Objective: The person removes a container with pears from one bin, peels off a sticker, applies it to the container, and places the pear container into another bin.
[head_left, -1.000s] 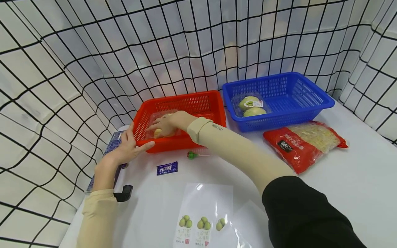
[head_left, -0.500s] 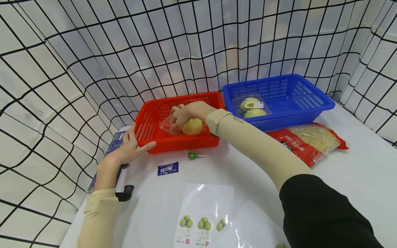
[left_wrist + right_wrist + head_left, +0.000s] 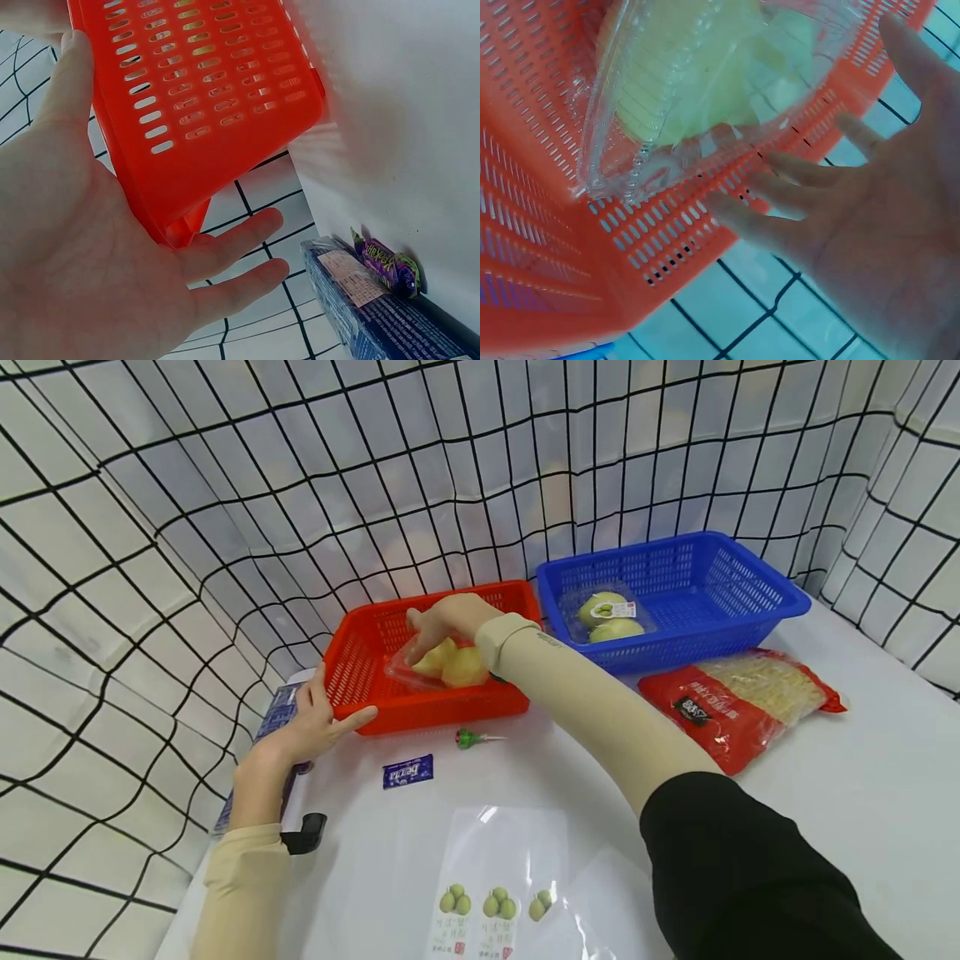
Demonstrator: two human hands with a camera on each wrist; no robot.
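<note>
In the head view, a clear plastic clamshell of yellow, pear-like fruit lies in the red basket. My right hand is over the pack; the right wrist view shows its fingers spread beside the clear lid, holding nothing. My left hand rests against the basket's left corner, thumb pointing out to the right in the head view. From the left wrist, the basket's slotted wall is against the palm, with straight fingers past the corner.
A blue basket holding packed green fruit stands at right, a red food bag before it. A lollipop, purple packet, black pipe-shaped object and printed plastic sheets lie nearer. A blue box is at left.
My right hand shifted the fruit pack rightward inside the red basket, then its fingers loosened and lifted off it. The left hand has stayed at the basket's corner.
</note>
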